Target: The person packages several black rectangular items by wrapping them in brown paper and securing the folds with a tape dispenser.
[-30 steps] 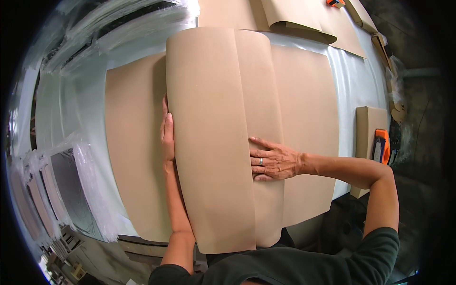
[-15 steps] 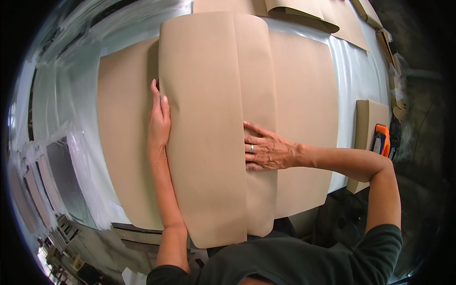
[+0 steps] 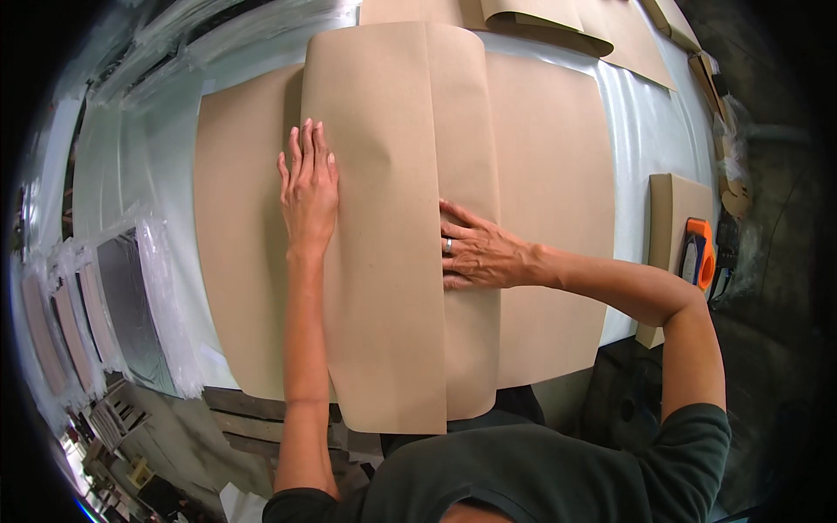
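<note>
Resting left hand (image 3: 309, 196) open, clasping nothing, fingers pointing far, against folded brown paper (image 3: 397, 227), left side | right hand (image 3: 479, 253) spread open, forearm (image 3: 610, 277) from right (fingertips hidden under overlapping flap (image 3: 384, 340))

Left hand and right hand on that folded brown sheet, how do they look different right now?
The left hand points its fingers away from the body, while the right hand points its fingers leftward.
The left hand lies along the left side of the folded brown sheet; the right hand lies right of its overlapping edge.
The right hand wears a ring; the left hand shows none.
Both are bare, with fingers extended.
</note>
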The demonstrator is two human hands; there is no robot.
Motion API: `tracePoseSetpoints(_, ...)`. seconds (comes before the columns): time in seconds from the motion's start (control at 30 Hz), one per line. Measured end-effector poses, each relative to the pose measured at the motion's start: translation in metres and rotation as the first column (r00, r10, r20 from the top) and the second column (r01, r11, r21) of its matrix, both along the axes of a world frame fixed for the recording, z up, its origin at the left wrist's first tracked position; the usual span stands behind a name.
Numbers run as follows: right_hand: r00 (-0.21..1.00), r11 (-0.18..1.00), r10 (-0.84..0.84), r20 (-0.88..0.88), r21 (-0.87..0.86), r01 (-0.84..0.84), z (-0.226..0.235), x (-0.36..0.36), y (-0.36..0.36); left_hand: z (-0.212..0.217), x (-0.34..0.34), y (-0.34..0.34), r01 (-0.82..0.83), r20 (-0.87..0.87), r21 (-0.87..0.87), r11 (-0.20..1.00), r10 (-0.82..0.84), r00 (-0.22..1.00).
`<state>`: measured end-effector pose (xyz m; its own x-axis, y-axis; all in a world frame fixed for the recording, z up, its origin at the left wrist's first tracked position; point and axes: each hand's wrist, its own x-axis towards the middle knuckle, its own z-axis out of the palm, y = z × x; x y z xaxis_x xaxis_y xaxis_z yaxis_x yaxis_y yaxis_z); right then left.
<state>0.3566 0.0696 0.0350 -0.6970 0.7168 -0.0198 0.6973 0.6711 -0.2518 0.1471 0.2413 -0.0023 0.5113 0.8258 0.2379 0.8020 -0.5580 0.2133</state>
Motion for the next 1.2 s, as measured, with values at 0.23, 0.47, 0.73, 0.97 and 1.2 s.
tracePoseSetpoints(0.23, 1.000, 1.000, -0.002, -0.018, 0.007, 0.002, -0.002, 0.002, -0.004, 0.001, 0.031, -0.017, 0.126, -0.038, 0.068, 0.990, -0.124, 0.992)
tracePoseSetpoints(0.47, 1.000, 0.998, 0.016, -0.007, 0.057, -0.016, -0.007, 0.002, -0.005, 0.012, 0.072, -0.042, 0.266, -0.078, 0.016, 0.964, -0.264, 0.961)
tracePoseSetpoints(0.73, 0.991, 0.989, -0.122, -0.053, 0.082, 0.127, -0.016, -0.014, -0.029, 0.010, 0.076, -0.037, 0.275, -0.136, 0.038, 0.961, -0.268, 0.954)
tracePoseSetpoints(0.97, -0.069, 0.434, -0.833, -0.549, -0.724, 0.536, -0.017, -0.057, -0.155, 0.011, 0.076, -0.037, 0.273, -0.169, 0.067, 0.960, -0.259, 0.951)
tracePoseSetpoints(1.2, -0.234, 0.389, -0.809, -0.540, -0.789, 0.476, -0.036, -0.037, -0.090, 0.014, 0.076, -0.040, 0.282, -0.169, -0.013, 0.959, -0.280, 0.945)
